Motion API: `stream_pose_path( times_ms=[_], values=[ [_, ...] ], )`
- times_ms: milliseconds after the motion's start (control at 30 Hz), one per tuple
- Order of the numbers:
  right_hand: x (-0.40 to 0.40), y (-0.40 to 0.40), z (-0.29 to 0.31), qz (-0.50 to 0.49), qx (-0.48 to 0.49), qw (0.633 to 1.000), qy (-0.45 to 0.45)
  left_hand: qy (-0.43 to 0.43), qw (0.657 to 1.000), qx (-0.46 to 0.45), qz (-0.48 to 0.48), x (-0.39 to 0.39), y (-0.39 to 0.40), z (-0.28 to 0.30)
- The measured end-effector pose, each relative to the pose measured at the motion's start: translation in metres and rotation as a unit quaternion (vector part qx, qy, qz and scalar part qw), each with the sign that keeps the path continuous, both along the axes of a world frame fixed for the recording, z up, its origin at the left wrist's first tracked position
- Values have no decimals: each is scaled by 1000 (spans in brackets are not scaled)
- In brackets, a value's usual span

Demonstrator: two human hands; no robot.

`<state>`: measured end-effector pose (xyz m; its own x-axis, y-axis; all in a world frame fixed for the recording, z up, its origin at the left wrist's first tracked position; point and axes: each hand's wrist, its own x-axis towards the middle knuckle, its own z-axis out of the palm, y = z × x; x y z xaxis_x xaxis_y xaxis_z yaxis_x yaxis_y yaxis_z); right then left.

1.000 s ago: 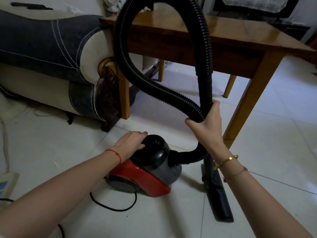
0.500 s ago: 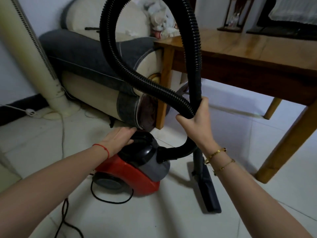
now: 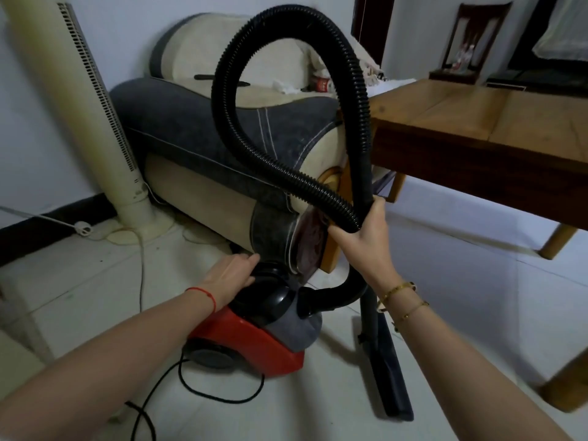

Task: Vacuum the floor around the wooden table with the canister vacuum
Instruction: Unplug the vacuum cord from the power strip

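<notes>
Right hand [image 3: 362, 240] curled around black ribbed hose [image 3: 241, 135] together with the wand tube, gripping both where they cross. Above the grip, hose loops high and comes back down. Below the grip, hose bends into front of red canister vacuum [image 3: 254, 342] on the tiled floor [image 3: 461, 313]. Floor nozzle [image 3: 388, 370] lies flat below and just right of the grip. Left hand [image 3: 229, 275], fingers nearly straight, rests on the canister's black top. Wooden table [image 3: 477, 122] stands right of the grip; sofa [image 3: 197, 148] behind it.
</notes>
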<state>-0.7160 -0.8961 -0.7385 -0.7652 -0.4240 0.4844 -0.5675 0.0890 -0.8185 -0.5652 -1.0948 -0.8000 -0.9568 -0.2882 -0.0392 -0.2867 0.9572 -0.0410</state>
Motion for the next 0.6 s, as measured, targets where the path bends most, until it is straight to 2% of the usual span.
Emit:
stream_pose_path(
  times_ms=[600],
  values=[
    [-66,-40,-41,-43,86,995,16,-8,1000,16,0,-46,-16,-53]
  ],
)
